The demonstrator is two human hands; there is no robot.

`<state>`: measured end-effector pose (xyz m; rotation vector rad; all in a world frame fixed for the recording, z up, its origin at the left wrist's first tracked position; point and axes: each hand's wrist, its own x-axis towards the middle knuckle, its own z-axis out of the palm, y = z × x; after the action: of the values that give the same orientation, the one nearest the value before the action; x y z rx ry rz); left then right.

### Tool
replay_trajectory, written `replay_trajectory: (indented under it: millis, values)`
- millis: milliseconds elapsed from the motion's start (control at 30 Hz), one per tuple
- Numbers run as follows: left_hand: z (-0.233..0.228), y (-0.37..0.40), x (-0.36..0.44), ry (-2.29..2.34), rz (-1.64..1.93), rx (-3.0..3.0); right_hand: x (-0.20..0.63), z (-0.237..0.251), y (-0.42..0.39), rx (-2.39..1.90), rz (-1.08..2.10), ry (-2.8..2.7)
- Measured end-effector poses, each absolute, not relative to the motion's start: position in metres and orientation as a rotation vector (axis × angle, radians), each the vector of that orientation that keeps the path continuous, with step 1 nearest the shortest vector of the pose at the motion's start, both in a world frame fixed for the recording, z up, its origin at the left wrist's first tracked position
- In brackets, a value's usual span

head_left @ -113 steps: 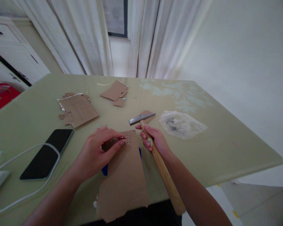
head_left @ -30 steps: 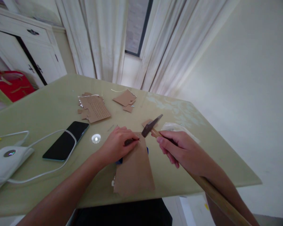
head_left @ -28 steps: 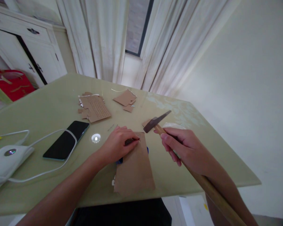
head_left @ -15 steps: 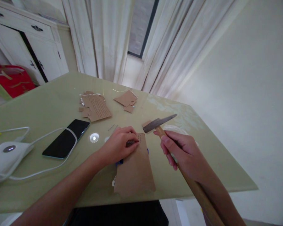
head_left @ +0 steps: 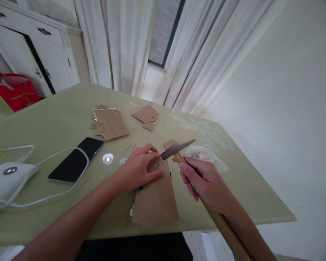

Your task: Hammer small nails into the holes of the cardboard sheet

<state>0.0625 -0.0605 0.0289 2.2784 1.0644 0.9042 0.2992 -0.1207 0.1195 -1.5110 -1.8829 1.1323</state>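
A brown piece of cardboard [head_left: 156, 203] lies near the table's front edge, with rows of small holes or nail heads at its far end. My left hand [head_left: 139, 165] rests on that far end, thumb and forefinger apart, holding nothing that I can see. My right hand [head_left: 203, 179] is wrapped round the wooden handle of a hammer [head_left: 178, 148]. One end of the dark hammer head is low over the cardboard, close to my left fingertips; whether it touches cannot be made out. Something blue [head_left: 137, 189] shows partly from under the cardboard.
Torn cardboard with rows of holes [head_left: 112, 125] and smaller scraps [head_left: 145, 114] lie farther back. A phone [head_left: 77, 159], a white cable [head_left: 54, 199] and a white box [head_left: 9, 179] are at left. On the right lies a clear plastic bag [head_left: 210, 156]. Two thin nails [head_left: 132, 146] lie beyond my left hand.
The hammer head has come down and left toward the cardboard's far end. My left thumb has moved away from the forefinger, opening the earlier pinch and uncovering more of the punched area.
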Motion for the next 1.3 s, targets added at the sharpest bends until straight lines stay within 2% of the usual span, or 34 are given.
replay_trajectory:
  millis: [167, 367, 500, 633, 800, 933, 1067, 1300]
  values:
    - [0.031, -0.062, 0.063, 1.065, 0.901, 2.274, 0.294, 0.109, -0.118, -1.57, 1.142, -2.046]
    - [0.029, -0.062, 0.062, 1.066, 0.9, 2.252, 0.297, 0.111, -0.118, -1.493, 1.182, -1.896]
    - [0.029, -0.064, 0.064, 1.053, 0.91, 2.226, 0.298, 0.106, -0.111, -1.514, 1.328, -1.941]
    - [0.031, -0.059, 0.06, 1.032, 1.074, 2.121, 0.306, 0.098, -0.091, -1.415, 1.411, -1.739]
    - [0.019, -0.028, 0.03, 1.511, 1.278, 1.923, 0.317, 0.06, -0.049, -1.142, 1.505, -1.273]
    - [-0.005, -0.004, 0.007, 1.932, 0.882, 2.106, 0.323, 0.021, -0.028, -1.096, 1.546, -1.022]
    - [-0.025, 0.001, 0.003, 2.049, 0.516, 2.234, 0.328, 0.004, -0.029, -1.094, 1.601, -0.888]
    - [-0.027, 0.002, 0.002, 2.09, 0.354, 2.276, 0.322, 0.002, -0.037, -1.084, 1.67, -0.804]
